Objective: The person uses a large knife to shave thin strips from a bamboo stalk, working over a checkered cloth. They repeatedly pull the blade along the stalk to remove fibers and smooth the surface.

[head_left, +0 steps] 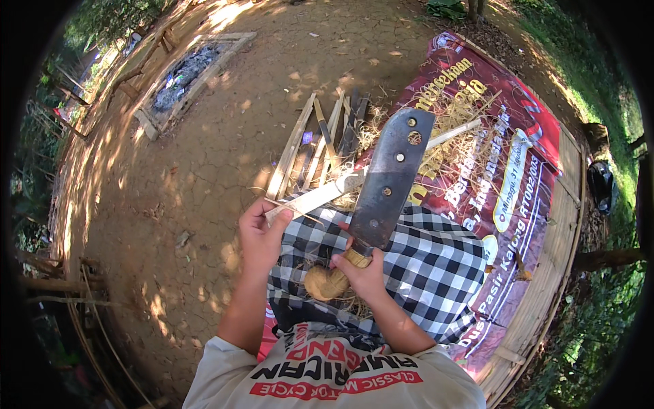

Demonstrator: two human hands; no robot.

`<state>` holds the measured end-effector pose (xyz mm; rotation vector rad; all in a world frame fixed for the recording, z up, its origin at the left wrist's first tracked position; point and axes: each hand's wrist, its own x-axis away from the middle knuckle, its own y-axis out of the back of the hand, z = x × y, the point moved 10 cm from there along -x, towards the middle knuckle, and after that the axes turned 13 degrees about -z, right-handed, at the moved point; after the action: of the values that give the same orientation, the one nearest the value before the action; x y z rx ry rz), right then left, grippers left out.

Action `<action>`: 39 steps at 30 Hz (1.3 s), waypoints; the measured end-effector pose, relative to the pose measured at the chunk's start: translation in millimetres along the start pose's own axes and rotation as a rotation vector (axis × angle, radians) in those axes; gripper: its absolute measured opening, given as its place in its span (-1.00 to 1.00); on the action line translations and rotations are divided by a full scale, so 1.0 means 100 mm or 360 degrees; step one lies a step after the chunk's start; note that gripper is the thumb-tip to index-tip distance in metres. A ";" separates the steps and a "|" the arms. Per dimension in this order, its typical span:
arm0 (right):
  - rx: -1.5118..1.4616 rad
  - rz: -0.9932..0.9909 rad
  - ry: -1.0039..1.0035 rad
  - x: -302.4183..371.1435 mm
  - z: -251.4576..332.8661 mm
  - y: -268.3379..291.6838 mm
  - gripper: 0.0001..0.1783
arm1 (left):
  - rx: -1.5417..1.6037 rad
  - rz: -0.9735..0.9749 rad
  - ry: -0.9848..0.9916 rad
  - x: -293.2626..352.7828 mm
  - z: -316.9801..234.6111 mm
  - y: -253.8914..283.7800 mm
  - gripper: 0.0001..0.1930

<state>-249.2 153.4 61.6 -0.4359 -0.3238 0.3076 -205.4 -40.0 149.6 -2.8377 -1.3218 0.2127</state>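
Observation:
My right hand [362, 273] is closed round the wooden handle [327, 283] of a cleaver. Its broad dark blade [390, 183] points up and away, with several round holes along it. In my left hand [263, 230] is the near end of a pale split bamboo strip [315, 198], pinched between thumb and fingers. The strip slants up to the right, and its far end reaches the blade's left edge; whether it touches cannot be told. A thin sliver crosses the strip near my left fingers. Black-and-white checked cloth [436, 262] covers my lap below both hands.
Several split bamboo strips [294, 146] lie beyond my left hand. Curly shavings [455, 109] are heaped on a red printed banner [521, 198] over a bamboo platform [555, 255] at the right. A framed ash pit [187, 78] sits far left on cracked brown ground [184, 184].

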 end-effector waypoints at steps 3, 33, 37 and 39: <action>0.0154 0.0023 0.0158 -0.11 -0.03 -0.15 -0.70 | 0.0018 0.0000 -0.0004 0.05 -0.02 -0.05 -0.90; 0.0478 -0.0318 0.0175 0.07 1.04 0.59 -0.69 | -0.0352 -0.0083 -0.0438 0.00 -0.01 0.21 -0.82; 0.0813 -0.0624 0.0630 -0.13 1.54 1.11 -0.73 | -0.0322 -0.0031 -0.0337 0.02 0.06 0.23 -0.83; 0.1123 -0.0985 0.0833 -0.14 1.85 1.31 -0.78 | -0.0341 -0.0027 -0.0227 0.04 0.14 0.29 -0.83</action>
<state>-358.7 327.5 156.9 0.2921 0.1778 -0.3039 -182.5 -56.4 133.4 -3.0362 -1.4792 0.2952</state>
